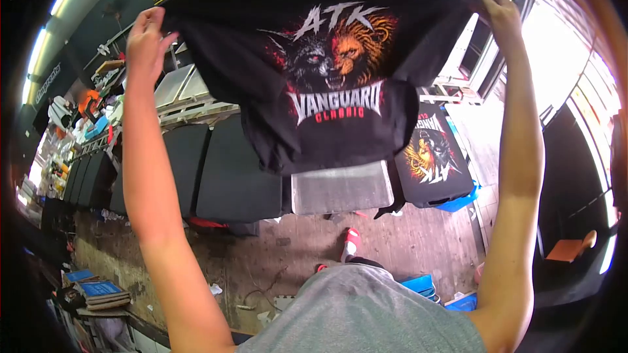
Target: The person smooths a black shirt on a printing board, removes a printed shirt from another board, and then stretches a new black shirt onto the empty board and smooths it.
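A black T-shirt (333,144) hangs spread in the air before me, its printed side facing me. The print has a wolf and a lion head with the words "ATK" and "VANGUARD CLASSIC". My left hand (147,42) is closed on the shirt's left sleeve edge, thumb showing. At the other side, my right hand (502,16) pinches the opposite sleeve edge. Below the shirt's hem is a bare grey board (341,189). Right of it lies another black shirt (432,163) with the same print, upside down to me, on its board.
More boards covered in black cloth (239,176) stand in a row to the left. Blue-covered stacks (104,291) sit at lower left. A wooden floor (294,242) with scraps lies under my feet. At right is an orange-brown seat (570,248).
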A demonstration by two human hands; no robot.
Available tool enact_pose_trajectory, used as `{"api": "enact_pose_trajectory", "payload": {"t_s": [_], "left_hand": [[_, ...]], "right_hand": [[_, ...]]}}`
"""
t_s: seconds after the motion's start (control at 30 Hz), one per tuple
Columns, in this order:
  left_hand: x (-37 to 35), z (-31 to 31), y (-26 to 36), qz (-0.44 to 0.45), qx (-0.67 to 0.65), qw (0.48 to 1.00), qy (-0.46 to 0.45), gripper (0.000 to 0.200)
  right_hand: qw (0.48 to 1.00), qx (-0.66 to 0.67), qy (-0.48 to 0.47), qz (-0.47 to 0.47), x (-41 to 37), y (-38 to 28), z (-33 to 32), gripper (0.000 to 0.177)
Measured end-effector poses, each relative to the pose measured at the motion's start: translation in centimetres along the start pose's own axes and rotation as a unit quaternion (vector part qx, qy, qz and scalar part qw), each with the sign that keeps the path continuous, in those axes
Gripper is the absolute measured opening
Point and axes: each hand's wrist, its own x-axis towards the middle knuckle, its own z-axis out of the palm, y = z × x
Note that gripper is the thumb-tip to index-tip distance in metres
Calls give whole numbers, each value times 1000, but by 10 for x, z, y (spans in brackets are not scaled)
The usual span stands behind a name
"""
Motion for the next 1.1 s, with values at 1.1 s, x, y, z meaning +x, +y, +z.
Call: {"api": "enact_pose_trajectory", "payload": {"t_s": [1.1], "left_hand": [[-360,-39,-175,-336,413,756,-380,32]], "right_hand": [[790,-216,-369,440,-388,168,23,21]]}}
